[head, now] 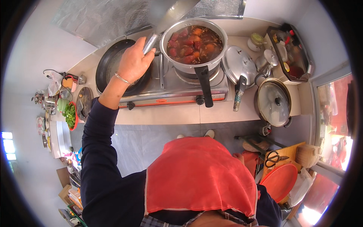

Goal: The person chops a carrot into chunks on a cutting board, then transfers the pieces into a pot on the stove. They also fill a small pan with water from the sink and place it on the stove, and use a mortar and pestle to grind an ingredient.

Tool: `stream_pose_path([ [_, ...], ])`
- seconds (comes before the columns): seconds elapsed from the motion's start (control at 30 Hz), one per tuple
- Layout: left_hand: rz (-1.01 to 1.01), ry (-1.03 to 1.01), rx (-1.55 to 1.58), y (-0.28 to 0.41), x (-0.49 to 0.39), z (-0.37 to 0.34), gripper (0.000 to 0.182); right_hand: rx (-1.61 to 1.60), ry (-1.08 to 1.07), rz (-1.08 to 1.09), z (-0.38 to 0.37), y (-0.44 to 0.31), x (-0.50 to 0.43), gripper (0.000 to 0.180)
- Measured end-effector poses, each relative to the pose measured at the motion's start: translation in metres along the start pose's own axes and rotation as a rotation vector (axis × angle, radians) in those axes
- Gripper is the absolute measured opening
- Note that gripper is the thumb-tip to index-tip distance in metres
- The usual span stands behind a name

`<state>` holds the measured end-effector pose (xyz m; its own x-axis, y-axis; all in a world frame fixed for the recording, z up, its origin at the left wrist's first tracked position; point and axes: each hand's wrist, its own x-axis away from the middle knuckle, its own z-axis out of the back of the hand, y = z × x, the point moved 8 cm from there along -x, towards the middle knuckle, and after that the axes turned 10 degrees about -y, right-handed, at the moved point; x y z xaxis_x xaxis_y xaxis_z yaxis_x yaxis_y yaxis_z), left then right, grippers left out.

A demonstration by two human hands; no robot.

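Observation:
My left hand (136,61), with a bangle at its wrist, grips the handle of a metal cooking utensil (150,43). The utensil's broad head is blurred and rises close to the camera, so I cannot tell if it is a ladle or a spatula. Below that hand, a black wok (105,66) sits on the left burner. Right of the hand, an open pressure cooker pot (202,64) holds dark broth with red dates and orange chunks (195,45). My right hand (239,157) hangs low beside the red apron (198,176), mostly hidden.
The pot's black handle (204,88) juts past the front of the gas stove (170,99). To the right are a pressure cooker lid (236,61), a glass-lidded pan (273,105) and a condiment crate (307,71). Leafy greens (69,115) lie at left; scissors (273,159) rest lower right.

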<state>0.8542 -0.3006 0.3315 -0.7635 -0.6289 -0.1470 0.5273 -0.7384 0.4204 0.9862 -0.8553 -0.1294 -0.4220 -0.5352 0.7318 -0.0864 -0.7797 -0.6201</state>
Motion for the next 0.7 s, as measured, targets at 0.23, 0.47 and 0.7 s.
stream_pose_path([
  [0.23, 0.189, -0.14, 1.366, -0.029, 0.003, -0.021, 0.025, -0.133, -0.018, 0.18, 0.011, -0.107, -0.025, 0.02],
  [0.47, 0.11, -0.104, 1.836, -0.04, 0.071, -0.014, 0.016, -0.622, 0.153, 0.444, 0.043, -0.235, -0.047, 0.037],
  [0.7, 0.163, 0.029, 1.75, -0.033, 0.139, -0.01, 0.018, -0.765, 0.014, 0.369, 0.044, -0.27, -0.123, 0.043],
])
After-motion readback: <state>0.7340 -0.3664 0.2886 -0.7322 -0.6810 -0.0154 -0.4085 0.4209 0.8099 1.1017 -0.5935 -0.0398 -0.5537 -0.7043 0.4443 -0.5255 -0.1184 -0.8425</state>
